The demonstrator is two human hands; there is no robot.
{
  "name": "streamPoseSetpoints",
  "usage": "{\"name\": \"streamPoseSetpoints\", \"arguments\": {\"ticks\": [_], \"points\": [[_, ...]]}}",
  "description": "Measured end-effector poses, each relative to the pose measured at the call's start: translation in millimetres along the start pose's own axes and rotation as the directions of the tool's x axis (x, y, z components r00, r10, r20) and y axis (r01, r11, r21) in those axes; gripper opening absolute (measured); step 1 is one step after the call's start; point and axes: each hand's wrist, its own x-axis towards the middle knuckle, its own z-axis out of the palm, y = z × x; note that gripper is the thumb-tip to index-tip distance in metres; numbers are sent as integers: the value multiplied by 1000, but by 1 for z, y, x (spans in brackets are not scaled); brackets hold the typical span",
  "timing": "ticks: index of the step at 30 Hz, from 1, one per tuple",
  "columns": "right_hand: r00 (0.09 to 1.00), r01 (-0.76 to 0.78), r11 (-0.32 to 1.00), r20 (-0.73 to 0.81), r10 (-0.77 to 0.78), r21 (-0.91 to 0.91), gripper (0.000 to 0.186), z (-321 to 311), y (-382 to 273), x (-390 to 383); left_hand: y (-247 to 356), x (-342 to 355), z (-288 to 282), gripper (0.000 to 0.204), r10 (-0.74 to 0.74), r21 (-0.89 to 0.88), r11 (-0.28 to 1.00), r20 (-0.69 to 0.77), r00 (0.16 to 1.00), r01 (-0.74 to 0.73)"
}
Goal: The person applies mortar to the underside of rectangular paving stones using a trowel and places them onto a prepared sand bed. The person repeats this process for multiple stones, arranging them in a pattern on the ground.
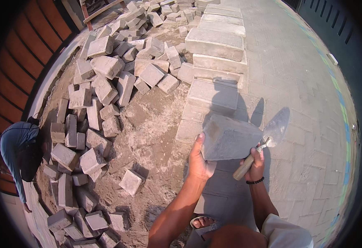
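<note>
My left hand (201,159) grips the left side of a grey concrete block (229,138), held tilted low over the paving. My right hand (254,165) is closed on the wooden handle of a trowel (277,126) at the block's right side, its metal blade pointing up and away. Whether those fingers also support the block is hard to tell. Just beyond the held block, a row of pale concrete blocks (214,93) runs up the picture along the paving's edge.
Loose grey pavers (104,91) are piled over sandy ground (135,124) on the left. Another person (17,149) bends beside an orange-brown slatted gate (24,58). Laid paving (305,124) stretches along the right to a dark gate (338,25). My sandalled foot (201,223) is below.
</note>
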Motion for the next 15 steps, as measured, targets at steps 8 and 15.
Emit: {"name": "streamPoseSetpoints", "arguments": {"ticks": [8, 15], "points": [[984, 175, 979, 55, -170, -107, 55, 64, -36, 108, 48, 123, 72, 73, 164, 108, 982, -55, 985, -158], [994, 104, 971, 65, -92, -217, 56, 58, -9, 138, 44, 151, 47, 84, 405, 740, 643, -110, 908, -197]]}}
